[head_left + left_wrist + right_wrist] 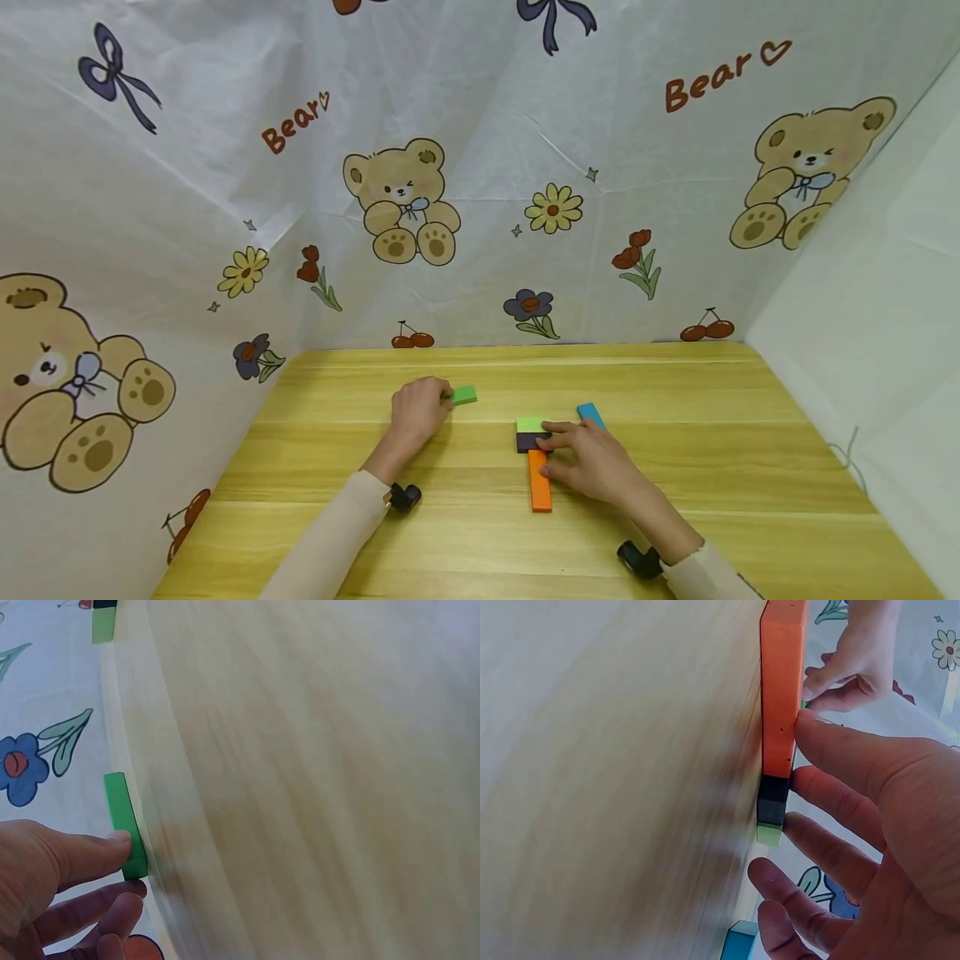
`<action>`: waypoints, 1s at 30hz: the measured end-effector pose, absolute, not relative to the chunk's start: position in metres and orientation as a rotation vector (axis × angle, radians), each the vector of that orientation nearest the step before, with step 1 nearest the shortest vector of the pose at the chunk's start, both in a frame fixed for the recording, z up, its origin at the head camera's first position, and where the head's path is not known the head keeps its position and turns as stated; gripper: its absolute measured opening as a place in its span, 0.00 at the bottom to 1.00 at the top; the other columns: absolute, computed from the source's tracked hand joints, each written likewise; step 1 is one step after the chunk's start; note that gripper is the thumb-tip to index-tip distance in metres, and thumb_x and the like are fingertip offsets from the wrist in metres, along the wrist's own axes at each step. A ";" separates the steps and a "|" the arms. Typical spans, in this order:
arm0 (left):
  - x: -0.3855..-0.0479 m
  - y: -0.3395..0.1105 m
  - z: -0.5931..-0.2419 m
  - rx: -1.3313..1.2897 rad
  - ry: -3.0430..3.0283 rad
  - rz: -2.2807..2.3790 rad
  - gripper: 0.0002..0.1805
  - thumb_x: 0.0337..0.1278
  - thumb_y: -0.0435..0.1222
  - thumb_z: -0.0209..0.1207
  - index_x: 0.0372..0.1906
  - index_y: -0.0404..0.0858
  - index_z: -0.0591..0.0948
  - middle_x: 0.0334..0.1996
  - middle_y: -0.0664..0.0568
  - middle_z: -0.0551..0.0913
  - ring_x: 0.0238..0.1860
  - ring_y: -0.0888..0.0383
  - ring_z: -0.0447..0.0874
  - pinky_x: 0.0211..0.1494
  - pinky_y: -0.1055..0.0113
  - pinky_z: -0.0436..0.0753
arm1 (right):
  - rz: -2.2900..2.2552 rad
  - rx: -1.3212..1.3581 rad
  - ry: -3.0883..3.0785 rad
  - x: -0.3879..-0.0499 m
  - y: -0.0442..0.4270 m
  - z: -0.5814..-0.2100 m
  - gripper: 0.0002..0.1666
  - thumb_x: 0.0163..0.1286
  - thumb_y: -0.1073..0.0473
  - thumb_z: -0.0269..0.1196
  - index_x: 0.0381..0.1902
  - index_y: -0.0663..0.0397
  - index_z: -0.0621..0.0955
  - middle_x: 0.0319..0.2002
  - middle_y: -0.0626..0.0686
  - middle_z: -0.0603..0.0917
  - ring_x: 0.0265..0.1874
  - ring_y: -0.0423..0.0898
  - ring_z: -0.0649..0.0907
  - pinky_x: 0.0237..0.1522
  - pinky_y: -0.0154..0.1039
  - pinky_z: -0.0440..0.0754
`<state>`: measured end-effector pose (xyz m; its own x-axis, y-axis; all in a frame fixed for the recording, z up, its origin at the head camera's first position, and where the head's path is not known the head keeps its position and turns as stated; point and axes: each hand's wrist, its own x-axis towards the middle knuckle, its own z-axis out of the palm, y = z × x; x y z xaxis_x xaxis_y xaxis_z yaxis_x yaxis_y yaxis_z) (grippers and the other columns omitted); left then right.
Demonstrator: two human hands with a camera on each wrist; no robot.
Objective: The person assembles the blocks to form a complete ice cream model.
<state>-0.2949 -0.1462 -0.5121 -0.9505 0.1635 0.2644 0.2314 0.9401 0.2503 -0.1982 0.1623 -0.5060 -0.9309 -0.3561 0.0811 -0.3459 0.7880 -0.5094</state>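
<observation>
My left hand (418,410) pinches one end of a green block (466,395) between thumb and index finger; the left wrist view shows the hand (52,870) with the thumb on the block (121,806). The right hand (600,465), fingers spread, lies along a light green block (532,424), a black block (527,442) and an orange block (539,487), which adjoin each other. In the right wrist view, this hand (900,817) has its thumb against the orange block (781,697) and fingertips at the black block (773,799) and light green block (769,834).
A blue block (590,413) lies just beyond the right hand, partly covered by it. The wooden table (360,371) meets a white cloth (480,300) with printed bears and flowers at the back. A thin cable (849,454) hangs at the right edge.
</observation>
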 end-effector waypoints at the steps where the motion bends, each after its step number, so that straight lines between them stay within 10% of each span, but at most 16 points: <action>1: -0.295 -0.145 -0.512 -0.298 -2.856 -0.415 0.08 0.63 0.40 0.76 0.46 0.48 0.95 0.41 0.54 0.95 0.32 0.53 0.91 0.30 0.59 0.85 | -0.834 -0.576 2.952 -0.198 0.162 -0.506 0.22 0.67 0.48 0.78 0.57 0.44 0.92 0.71 0.49 0.84 0.72 0.66 0.78 0.73 0.66 0.76; 30: -0.309 -0.098 -0.514 -0.473 -2.871 -0.464 0.10 0.65 0.42 0.75 0.49 0.49 0.95 0.46 0.55 0.95 0.43 0.53 0.94 0.42 0.55 0.90 | -0.802 -0.566 2.951 -0.198 0.162 -0.505 0.22 0.68 0.47 0.77 0.59 0.43 0.91 0.72 0.48 0.84 0.73 0.66 0.78 0.73 0.66 0.75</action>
<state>-0.3085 -0.0976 -0.5145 -0.9299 0.2793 0.2394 0.3405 0.8999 0.2726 -0.1975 0.1616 -0.5049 -0.9334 -0.3533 0.0635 -0.3369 0.8010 -0.4949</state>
